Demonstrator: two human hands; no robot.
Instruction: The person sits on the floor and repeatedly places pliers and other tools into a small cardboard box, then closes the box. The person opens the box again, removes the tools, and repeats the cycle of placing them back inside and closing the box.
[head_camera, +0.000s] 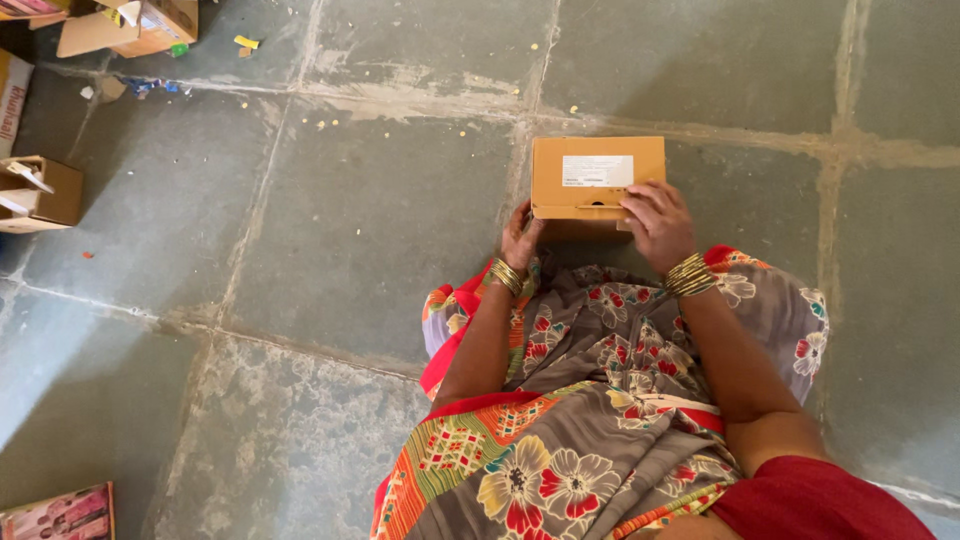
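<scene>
A small brown cardboard box (596, 176) with a white label on its lid rests at the front of my lap, over the stone floor. My left hand (520, 240) holds the box's near left side from below. My right hand (657, 222) lies on the lid's near right corner, fingers pressing on the front flap. Gold bangles circle both wrists. A grey flowered cloth with red and orange edging (600, 400) covers my legs below the box.
Grey stone floor tiles (360, 220) with pale joints and scattered crumbs spread all around. An open cardboard box (40, 193) sits at the left edge, another carton (130, 25) at the top left, and a pink printed packet (60, 513) lies at the bottom left.
</scene>
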